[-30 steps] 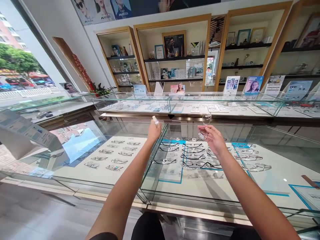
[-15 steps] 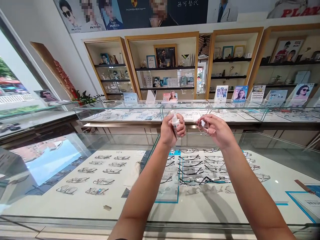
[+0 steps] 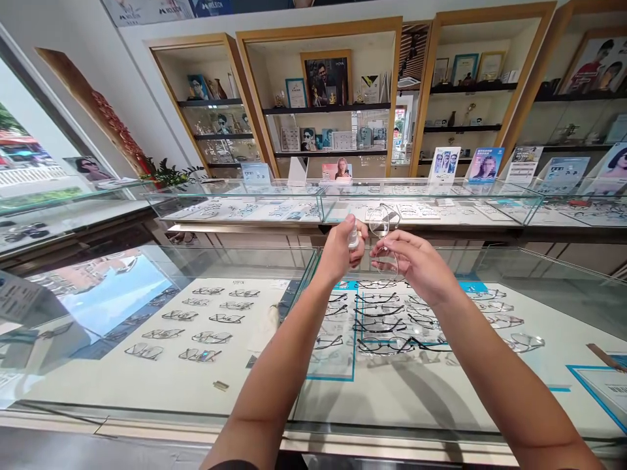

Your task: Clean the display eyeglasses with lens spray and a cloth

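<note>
My left hand (image 3: pixel 341 248) is wrapped round a small white spray bottle (image 3: pixel 353 236), with the thumb up near its top. Most of the bottle is hidden by the fingers. Just to the right, my right hand (image 3: pixel 409 261) pinches a pair of thin-rimmed eyeglasses (image 3: pixel 379 222) near the middle of the frame. The glasses stand on end, one lens above the fingers and the other below. Bottle and glasses are close together, both held above the glass display case (image 3: pixel 235 401).
Rows of eyeglasses (image 3: pixel 385 324) lie inside the case under my forearms. A pale cloth (image 3: pixel 267 329) rests left of my left forearm. Behind stands another glass counter (image 3: pixel 235 207) with upright cards (image 3: pixel 443 164), and wooden-framed shelves (image 3: pixel 323 109) line the wall.
The glasses have turned upright in my right hand, so one lens now rises above the fingers. My left hand has rotated, hiding more of the bottle. The view has tilted down slightly.
</note>
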`<state>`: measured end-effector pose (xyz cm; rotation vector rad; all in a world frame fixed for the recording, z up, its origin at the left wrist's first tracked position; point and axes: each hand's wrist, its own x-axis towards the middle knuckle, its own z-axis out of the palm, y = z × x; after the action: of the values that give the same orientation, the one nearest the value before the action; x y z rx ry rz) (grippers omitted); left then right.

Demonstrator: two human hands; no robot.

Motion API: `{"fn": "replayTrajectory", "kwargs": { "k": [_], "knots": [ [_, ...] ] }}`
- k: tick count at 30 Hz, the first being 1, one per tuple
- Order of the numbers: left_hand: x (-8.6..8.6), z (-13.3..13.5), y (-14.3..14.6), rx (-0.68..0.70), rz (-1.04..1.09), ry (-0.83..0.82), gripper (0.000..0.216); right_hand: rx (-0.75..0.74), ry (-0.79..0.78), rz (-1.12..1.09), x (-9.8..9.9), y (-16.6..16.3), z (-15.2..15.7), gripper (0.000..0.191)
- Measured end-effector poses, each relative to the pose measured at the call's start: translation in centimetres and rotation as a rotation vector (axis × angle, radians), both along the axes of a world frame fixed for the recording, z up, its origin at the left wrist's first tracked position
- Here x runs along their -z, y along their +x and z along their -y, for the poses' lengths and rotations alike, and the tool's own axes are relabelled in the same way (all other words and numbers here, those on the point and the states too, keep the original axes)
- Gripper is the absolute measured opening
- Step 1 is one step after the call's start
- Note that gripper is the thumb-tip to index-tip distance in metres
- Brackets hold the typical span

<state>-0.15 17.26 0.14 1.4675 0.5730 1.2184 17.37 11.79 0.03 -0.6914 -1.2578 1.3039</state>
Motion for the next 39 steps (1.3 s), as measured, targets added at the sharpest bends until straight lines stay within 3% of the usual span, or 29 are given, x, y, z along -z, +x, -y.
{"fn": "replayTrajectory", "kwargs": {
  "k": [8, 12, 21, 26, 29, 32, 34, 36, 39],
  "knots": [
    [0.4, 0.2, 0.3, -0.054, -0.071, 0.143, 0.051, -0.085, -0.028, -0.006, -0.2, -0.3, 0.8, 0.016],
    [0.2, 0.4, 0.3, -0.076, -0.067, 0.163, 0.056, -0.121, -0.035, -0.002, -0.4, -0.3, 1.1, 0.017],
    [0.3, 1.0, 0.8, -0.004, -0.31, 0.149, 0.055, 0.053, -0.068, -0.256, -0.2, 0.1, -0.4, 0.025],
    [0.1, 2.3, 1.2, 0.023, -0.369, 0.149, 0.053, 0.052, -0.076, -0.269, -0.2, 0.3, -0.4, 0.024],
    [-0.5, 2.7, 0.1, 0.014, -0.278, 0.163, 0.058, 0.02, -0.086, -0.264, -0.4, 0.4, -0.1, 0.025],
    [-0.5, 2.2, -2.8, -0.129, -0.088, 0.209, 0.051, -0.009, -0.116, -0.265, -0.7, 0.6, 0.2, 0.026],
    [0.7, 1.6, -6.0, -0.302, -0.02, 0.224, 0.041, -0.025, -0.128, -0.269, -0.7, 0.8, 0.3, 0.024],
    [3.2, 1.1, -9.9, -0.496, -0.039, 0.182, 0.038, -0.044, -0.136, -0.269, -0.7, 0.9, 0.4, 0.023],
    [8.2, 1.1, -16.1, -0.778, -0.226, 0.095, 0.032, -0.083, -0.146, -0.238, -0.6, 1.0, 0.6, 0.025]
  ]
}}
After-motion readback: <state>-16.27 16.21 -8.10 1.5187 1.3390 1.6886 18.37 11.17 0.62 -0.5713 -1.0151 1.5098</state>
